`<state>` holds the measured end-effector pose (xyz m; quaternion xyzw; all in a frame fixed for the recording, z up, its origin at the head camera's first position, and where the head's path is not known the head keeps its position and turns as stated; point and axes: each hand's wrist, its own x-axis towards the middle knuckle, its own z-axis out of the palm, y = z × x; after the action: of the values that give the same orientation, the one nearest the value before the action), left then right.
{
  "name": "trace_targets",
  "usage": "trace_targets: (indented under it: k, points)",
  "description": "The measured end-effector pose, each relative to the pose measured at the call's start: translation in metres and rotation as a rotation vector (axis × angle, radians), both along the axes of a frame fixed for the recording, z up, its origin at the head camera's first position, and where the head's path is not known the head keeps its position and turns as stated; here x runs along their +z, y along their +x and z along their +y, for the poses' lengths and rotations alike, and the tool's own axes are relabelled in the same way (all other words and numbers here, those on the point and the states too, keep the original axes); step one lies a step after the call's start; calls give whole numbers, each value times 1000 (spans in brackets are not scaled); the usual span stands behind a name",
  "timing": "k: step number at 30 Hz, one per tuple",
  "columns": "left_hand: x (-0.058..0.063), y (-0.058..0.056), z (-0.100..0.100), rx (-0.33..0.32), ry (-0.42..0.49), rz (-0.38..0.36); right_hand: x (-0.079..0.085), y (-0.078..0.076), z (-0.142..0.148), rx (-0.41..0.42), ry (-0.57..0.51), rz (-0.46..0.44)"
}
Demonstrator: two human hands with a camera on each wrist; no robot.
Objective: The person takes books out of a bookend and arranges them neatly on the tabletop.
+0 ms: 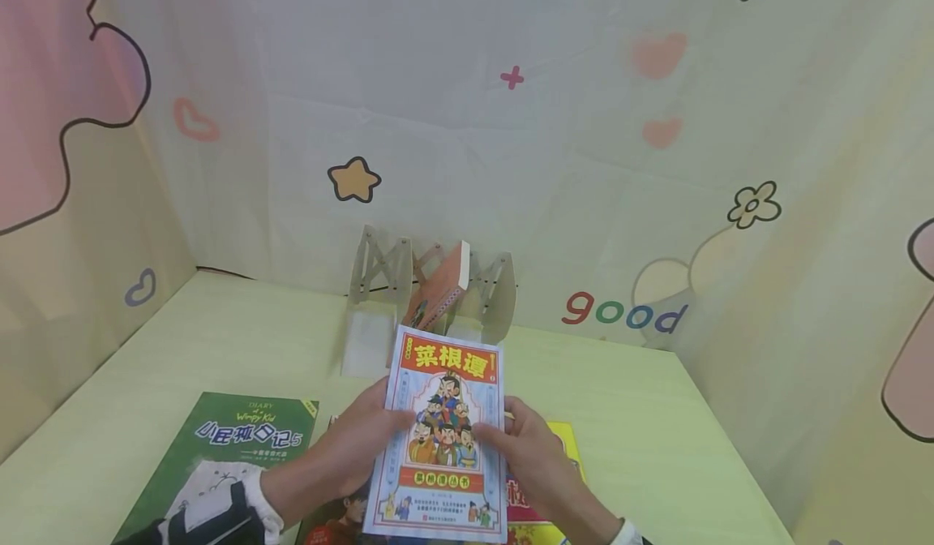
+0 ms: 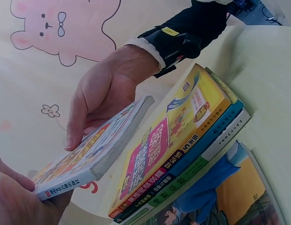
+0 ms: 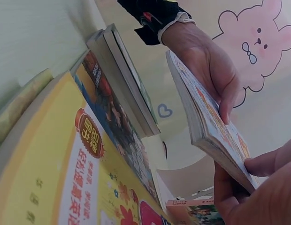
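Note:
Both hands hold one light-blue paperback book [image 1: 451, 399] with a red title band and cartoon figures on its cover, tilted up over the table. My left hand [image 1: 357, 439] pinches its left edge, thumb on the cover. At the opposite edge my right hand [image 1: 536, 460] grips it the same way, thumb on top and fingers behind. In the right wrist view the book's page edges [image 3: 220, 154] look closed together. Below it, a yellow and pink book [image 2: 169, 136] tops a small stack, partly hidden in the head view by the right hand.
A green book [image 1: 233, 448] lies at the left, and a dark-covered book [image 1: 332, 521] sits partly hidden beneath the held one. Toward the back stands a white folding bookend rack [image 1: 499, 298] with a reddish book [image 1: 441, 285] leaning in it. A printed curtain [image 1: 452, 139] encloses the table.

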<state>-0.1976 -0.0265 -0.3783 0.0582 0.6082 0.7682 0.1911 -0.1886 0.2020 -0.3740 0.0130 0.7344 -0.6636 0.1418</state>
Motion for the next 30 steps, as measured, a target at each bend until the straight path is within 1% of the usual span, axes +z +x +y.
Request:
trace_targets:
  k: [3,7,14,16,18,20,24,25,30]
  points:
    - [-2,-1,-1,-13,-6,-6,-2,0,0,-2,10,-4]
    - [-4,-1,-3,-23,-30,-7,-5,0,0,10,-17,-5]
    - [-7,-3,-11,-63,-60,18,-9,1,-2,3,-22,-8]
    - [-8,-4,-14,-56,-82,22,-10,1,-3,6,-22,-6]
    - [-8,-6,-17,-28,-120,23,-11,2,-4,12,-31,-8]
    - [-7,-9,-20,27,-180,37,-12,2,-5,21,-36,-10]
    - [-1,-15,-29,128,-267,81,-13,4,-7,38,-52,-15]
    - [2,-17,-32,145,-274,96,-13,4,-7,40,-56,-15]
    - [18,-27,-51,175,-282,156,-14,6,-9,37,-57,-25]
